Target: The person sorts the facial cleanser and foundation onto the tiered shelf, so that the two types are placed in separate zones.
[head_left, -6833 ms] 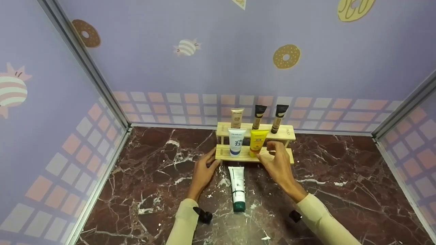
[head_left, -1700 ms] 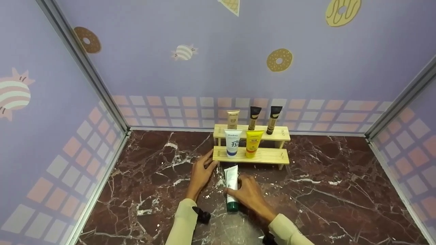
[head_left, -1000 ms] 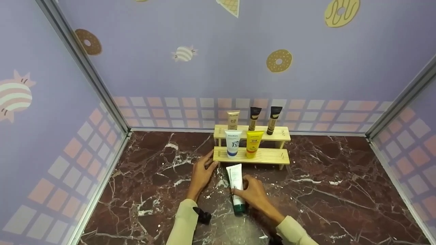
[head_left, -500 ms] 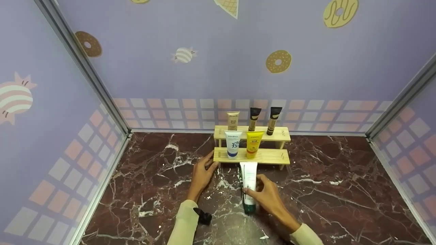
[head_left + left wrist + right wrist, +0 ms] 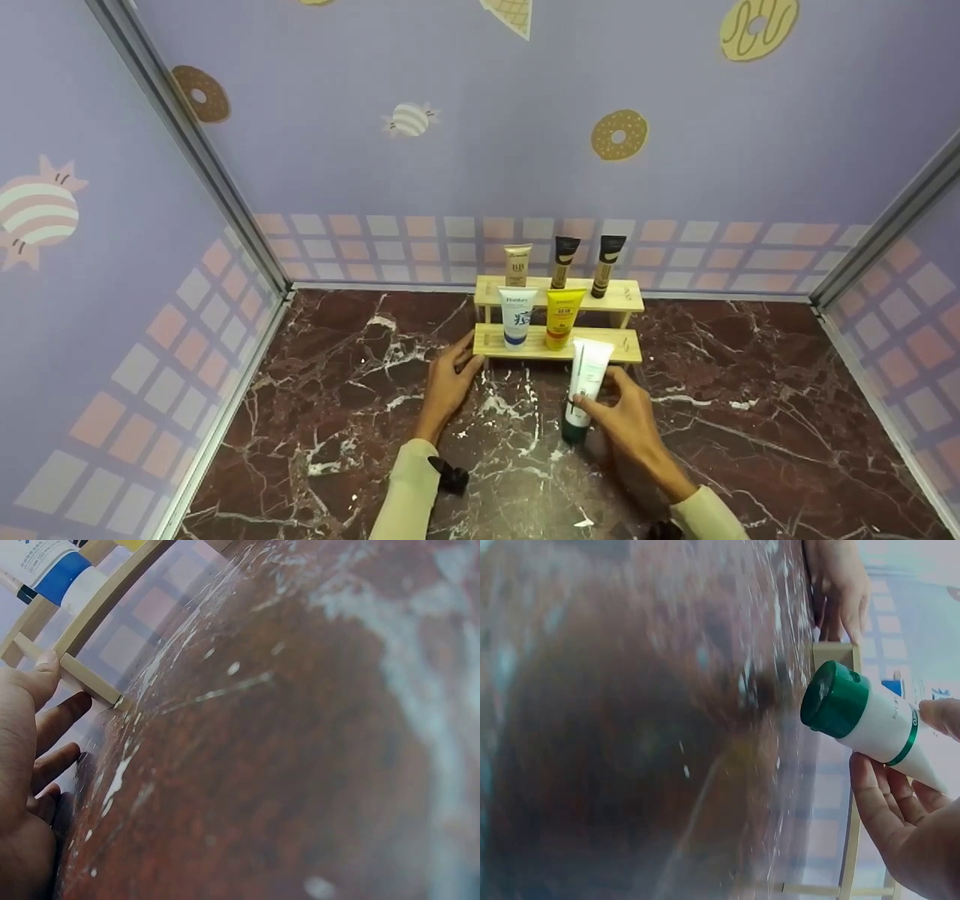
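Note:
My right hand (image 5: 630, 412) pinches a white squeeze tube (image 5: 590, 375) with a dark green cap (image 5: 840, 699) between thumb and fingers. In the head view the tube tilts, cap down, in front of the lower step's right half; the right wrist view shows its cap off the tabletop. My left hand (image 5: 448, 382) touches the left end of a two-step wooden rack (image 5: 607, 345), its thumb (image 5: 46, 664) against the lower step and its other fingers loosely extended. On the lower step stand a white-and-blue tube (image 5: 517, 319) and a yellow tube (image 5: 562, 319).
A beige tube (image 5: 517, 264) and two black-and-gold tubes (image 5: 564, 262) stand on the rack's upper step. The rack sits on a dark red marble-patterned tabletop (image 5: 360, 420), close to the patterned back wall (image 5: 480, 150). A side wall (image 5: 90, 300) rises at the left.
My right hand left the yellow tube on the lower step, took hold of the white tube lying on the tabletop, raised it and moved it right towards the rack. My left hand stayed put.

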A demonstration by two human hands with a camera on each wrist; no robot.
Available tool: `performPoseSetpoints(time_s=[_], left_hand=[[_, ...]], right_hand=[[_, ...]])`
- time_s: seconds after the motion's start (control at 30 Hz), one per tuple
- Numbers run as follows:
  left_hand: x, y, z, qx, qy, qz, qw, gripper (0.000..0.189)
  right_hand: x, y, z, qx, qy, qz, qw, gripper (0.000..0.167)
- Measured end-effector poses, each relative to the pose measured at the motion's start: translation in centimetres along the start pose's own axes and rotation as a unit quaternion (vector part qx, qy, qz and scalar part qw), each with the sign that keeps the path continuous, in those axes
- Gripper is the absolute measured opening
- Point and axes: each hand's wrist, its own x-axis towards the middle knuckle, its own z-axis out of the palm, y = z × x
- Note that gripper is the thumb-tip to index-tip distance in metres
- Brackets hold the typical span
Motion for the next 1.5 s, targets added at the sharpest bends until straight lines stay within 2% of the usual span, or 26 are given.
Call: performPoseSetpoints(time_s=[0.27, 0.5, 0.8, 1.13, 1.33, 1.5], left_hand=[[0.1, -0.1, 0.0, 0.000, -0.001, 0.001, 1.0000, 0.058], [0.2, -0.3, -0.1, 0.012, 0.000, 0.017, 0.9998, 0.058], [0.2, -0.2, 0.0, 0.001, 0.002, 0.000, 1.0000, 0.058], [0.0, -0.4, 0.1, 0.010, 0.004, 0.014, 0.9998, 0.057], [0.0, -0.6, 0.1, 0.016, 0.010, 0.032, 0.9993, 0.057], [0.0, -0.4, 0.0, 0.022, 0.011, 0.027, 0.9993, 0.057]], right_hand=[[0.9, 0.4, -1.2, 0.002, 0.015, 0.003, 0.9999, 0.051], [1.6, 0.4, -2.0, -0.006, 0.019, -0.007, 0.9998, 0.049], [2.3, 0.4, -2.6, -0.011, 0.032, -0.019, 0.9992, 0.048], [2.8, 0.3, -3.2, -0.020, 0.037, -0.029, 0.9987, 0.050], [3.2, -0.2, -3.4, -0.020, 0.043, -0.043, 0.9980, 0.048], [3.6, -0.6, -3.5, -0.023, 0.047, -0.058, 0.9969, 0.045]])
